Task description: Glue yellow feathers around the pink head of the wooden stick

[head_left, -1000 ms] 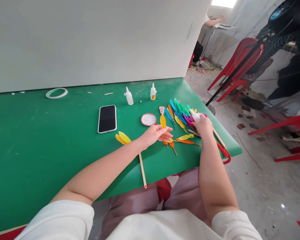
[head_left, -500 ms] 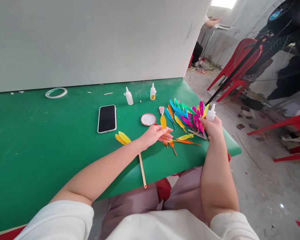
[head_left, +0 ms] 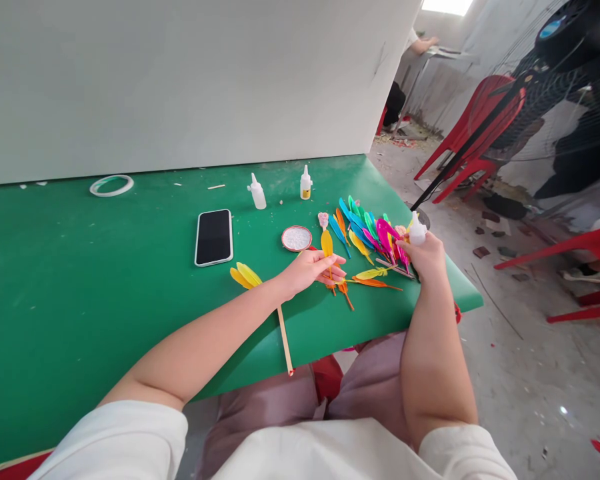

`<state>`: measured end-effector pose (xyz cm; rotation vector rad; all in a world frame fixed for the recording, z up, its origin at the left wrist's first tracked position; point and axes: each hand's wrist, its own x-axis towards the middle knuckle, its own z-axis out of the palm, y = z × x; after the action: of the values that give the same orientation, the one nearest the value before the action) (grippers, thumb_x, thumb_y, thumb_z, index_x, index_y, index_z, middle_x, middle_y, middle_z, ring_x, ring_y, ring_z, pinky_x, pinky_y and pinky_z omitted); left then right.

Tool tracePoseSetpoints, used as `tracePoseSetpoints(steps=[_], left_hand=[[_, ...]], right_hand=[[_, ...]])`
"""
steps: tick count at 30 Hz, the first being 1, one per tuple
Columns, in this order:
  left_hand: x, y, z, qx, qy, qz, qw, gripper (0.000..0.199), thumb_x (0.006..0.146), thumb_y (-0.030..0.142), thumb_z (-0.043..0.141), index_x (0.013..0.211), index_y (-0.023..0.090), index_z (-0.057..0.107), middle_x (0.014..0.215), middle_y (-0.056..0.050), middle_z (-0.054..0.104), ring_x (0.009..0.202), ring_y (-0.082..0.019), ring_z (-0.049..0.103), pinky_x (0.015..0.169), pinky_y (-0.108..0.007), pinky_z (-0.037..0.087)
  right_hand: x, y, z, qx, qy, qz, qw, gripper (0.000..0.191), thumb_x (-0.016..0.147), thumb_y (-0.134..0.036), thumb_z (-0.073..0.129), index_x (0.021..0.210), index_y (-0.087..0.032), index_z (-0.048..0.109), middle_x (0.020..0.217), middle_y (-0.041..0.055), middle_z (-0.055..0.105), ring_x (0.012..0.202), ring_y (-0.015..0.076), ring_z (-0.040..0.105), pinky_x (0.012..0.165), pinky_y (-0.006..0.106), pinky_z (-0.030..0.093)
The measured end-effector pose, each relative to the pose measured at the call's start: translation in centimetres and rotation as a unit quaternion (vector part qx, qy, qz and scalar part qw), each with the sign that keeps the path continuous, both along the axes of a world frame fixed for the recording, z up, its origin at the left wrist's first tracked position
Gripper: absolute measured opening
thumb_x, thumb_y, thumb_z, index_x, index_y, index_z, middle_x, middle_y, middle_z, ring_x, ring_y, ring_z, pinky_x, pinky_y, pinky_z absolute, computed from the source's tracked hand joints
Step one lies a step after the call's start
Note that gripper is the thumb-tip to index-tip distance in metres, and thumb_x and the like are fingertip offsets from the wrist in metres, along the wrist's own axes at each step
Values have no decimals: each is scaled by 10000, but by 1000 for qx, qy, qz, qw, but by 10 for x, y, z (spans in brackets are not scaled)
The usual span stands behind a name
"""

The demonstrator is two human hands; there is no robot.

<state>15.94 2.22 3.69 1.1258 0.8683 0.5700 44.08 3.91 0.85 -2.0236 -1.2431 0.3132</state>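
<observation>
My left hand [head_left: 314,270] pinches an upright yellow-orange feather [head_left: 327,244] between thumb and fingers. A small pink-and-white piece [head_left: 323,220] shows just above the feather's tip. With a white squeeze bottle [head_left: 418,231] in its grip, my right hand [head_left: 427,256] is at the right side of a pile of colourful feathers [head_left: 363,223]. Its fingertips reach in among the magenta feathers [head_left: 389,240]; whether they also pinch one is hard to see. Orange feathers [head_left: 347,297] lie under and beside my left hand. A pale stick [head_left: 285,340] with yellow feathers [head_left: 249,275] lies under my left forearm.
On the green table [head_left: 105,293] are a phone [head_left: 214,237], a round dish of whitish bits [head_left: 297,238], a tape ring [head_left: 111,186] and two more bottles, one plain [head_left: 257,193], one labelled [head_left: 306,184]. A fan [head_left: 560,47] and red chairs [head_left: 480,127] stand right.
My right hand has shifted slightly left with the bottle. The magenta and yellow feathers by its fingers sit lower and have moved. My left hand and its feather stay in place.
</observation>
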Motion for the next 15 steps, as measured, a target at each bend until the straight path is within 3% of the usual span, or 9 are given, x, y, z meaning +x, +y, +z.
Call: tracePoseSetpoints(steps=[5, 11, 15], left_hand=[[0, 0, 0, -1, -2, -5, 1000, 314, 861, 371, 496, 993, 107, 602, 885, -121, 679, 777, -163, 654, 709, -274, 531], [0, 0, -1, -10, -8, -5, 1000, 358, 828, 404, 541, 1010, 101, 598, 875, -127, 681, 768, -173, 657, 700, -282, 533], [0, 0, -2, -10, -6, -5, 1000, 355, 826, 410, 541, 1002, 108, 602, 877, -124, 682, 772, -176, 659, 700, -285, 533]], right_hand=[[-2, -1, 5, -18, -16, -34, 999, 400, 562, -332, 634, 933, -185, 609, 790, 48, 617, 728, 202, 549, 660, 329, 415], [-3, -1, 7, -12, -45, -70, 996, 410, 575, -376, 617, 932, -174, 598, 819, 61, 607, 725, 198, 527, 681, 347, 423], [-6, 1, 5, 1, -49, -53, 997, 427, 609, -408, 599, 969, -178, 596, 832, 64, 618, 739, 207, 540, 681, 349, 429]])
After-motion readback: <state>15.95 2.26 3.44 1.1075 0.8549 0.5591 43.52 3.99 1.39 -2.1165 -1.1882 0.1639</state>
